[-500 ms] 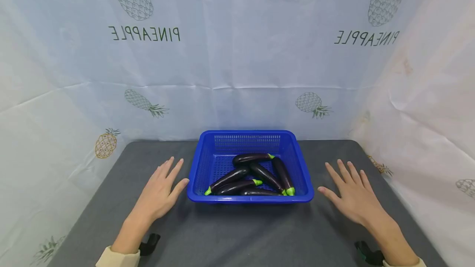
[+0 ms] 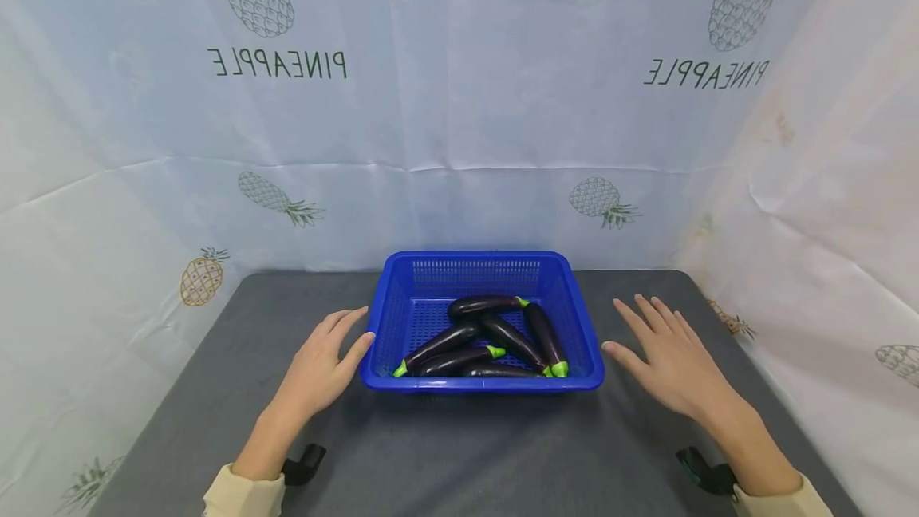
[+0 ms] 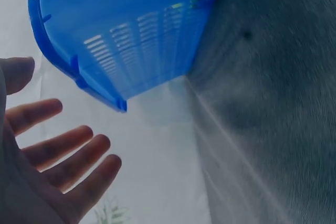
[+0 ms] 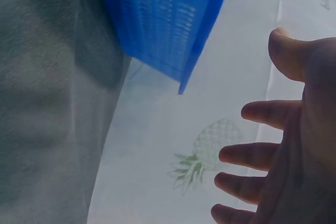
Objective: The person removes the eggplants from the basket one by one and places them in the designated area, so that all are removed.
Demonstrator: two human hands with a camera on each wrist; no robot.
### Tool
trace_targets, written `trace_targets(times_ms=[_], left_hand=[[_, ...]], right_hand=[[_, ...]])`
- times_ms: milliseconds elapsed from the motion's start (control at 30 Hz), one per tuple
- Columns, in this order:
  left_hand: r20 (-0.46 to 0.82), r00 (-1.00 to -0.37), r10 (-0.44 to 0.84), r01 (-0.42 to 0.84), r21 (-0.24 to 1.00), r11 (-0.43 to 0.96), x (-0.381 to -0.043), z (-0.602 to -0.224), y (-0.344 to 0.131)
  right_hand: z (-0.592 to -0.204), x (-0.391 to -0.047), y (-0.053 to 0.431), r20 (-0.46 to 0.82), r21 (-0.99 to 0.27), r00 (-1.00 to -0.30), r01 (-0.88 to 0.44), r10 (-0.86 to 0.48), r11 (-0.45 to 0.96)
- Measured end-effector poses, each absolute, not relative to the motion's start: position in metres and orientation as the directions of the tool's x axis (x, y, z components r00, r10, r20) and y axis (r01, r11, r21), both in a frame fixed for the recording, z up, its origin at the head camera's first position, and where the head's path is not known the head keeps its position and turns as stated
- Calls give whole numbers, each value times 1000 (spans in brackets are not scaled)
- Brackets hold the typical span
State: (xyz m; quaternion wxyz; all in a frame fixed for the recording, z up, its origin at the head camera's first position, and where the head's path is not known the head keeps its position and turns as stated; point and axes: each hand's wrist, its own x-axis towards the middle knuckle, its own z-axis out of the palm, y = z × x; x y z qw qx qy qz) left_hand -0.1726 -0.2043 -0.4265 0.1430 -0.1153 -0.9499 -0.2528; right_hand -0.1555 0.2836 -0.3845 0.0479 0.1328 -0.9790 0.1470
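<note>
A blue plastic basket (image 2: 483,384) with slotted walls sits at the back middle of the table. Several dark purple eggplants (image 2: 510,339) with bright green stem ends lie inside it, mostly toward its front right. My left hand (image 2: 316,365) is just left of the basket, fingers spread, thumb and index tips close to the left rim. To the right, my right hand (image 2: 671,361) hovers with fingers extended, its thumb tip near the right rim. In both wrist views the fingers are apart from the basket wall (image 3: 142,40), and neither hand holds anything.
Dark grey cloth covers the table (image 2: 459,453). Behind and at the sides hangs a pale curtain (image 2: 445,118) printed with pineapples. A black strap (image 2: 305,465) is at the left wrist, another black strap (image 2: 707,471) at the right.
Both hands have moved inward toward the basket, the left to the right and the right to the left. The basket and eggplants stay where they were.
</note>
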Motion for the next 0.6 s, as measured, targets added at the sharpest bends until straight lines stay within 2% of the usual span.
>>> trace_targets(times_ms=[333, 600], left_hand=[[212, -969, 126, 241, 706, 666, -183, -439, -196], [145, -985, 95, 172, 778, 604, -185, -438, -194]], right_hand=[[-370, -161, 265, 146, -303, -945, -324, -292, 896], [-363, -164, 249, 180, -307, -932, -357, -315, 882]])
